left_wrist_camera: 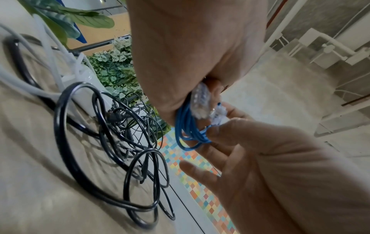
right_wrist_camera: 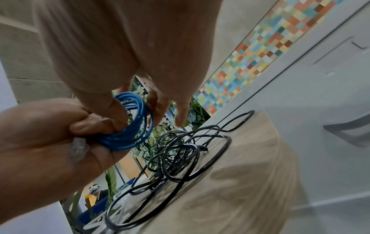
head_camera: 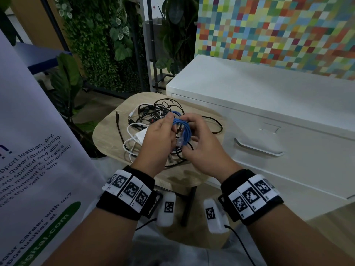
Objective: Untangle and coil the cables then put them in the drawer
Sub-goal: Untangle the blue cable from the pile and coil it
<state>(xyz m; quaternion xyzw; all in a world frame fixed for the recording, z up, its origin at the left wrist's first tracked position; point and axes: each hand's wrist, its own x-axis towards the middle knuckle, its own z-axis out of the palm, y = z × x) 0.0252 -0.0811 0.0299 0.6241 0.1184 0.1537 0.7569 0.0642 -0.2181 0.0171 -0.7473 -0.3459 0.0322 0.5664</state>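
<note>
A blue cable [head_camera: 181,129], wound into a small coil, is held up between both hands above the wooden table [head_camera: 107,141]. My left hand [head_camera: 169,129] grips one side of the coil [right_wrist_camera: 128,133] with curled fingers, and a clear plug [left_wrist_camera: 200,101] lies against its palm. My right hand [head_camera: 192,133] pinches the coil near its other plug [left_wrist_camera: 218,117], the remaining fingers [right_wrist_camera: 181,114] spread out. Under the hands lies a tangle of black cables [head_camera: 163,109] with a white charger and cable [head_camera: 137,140]. The white cabinet's drawer [head_camera: 288,143] is closed.
The drawer handle [head_camera: 257,149] is just right of the table. A printed banner [head_camera: 28,150] stands close on the left. Potted plants [head_camera: 67,79] and a green wall are behind the table. The cabinet top [head_camera: 249,81] is bare.
</note>
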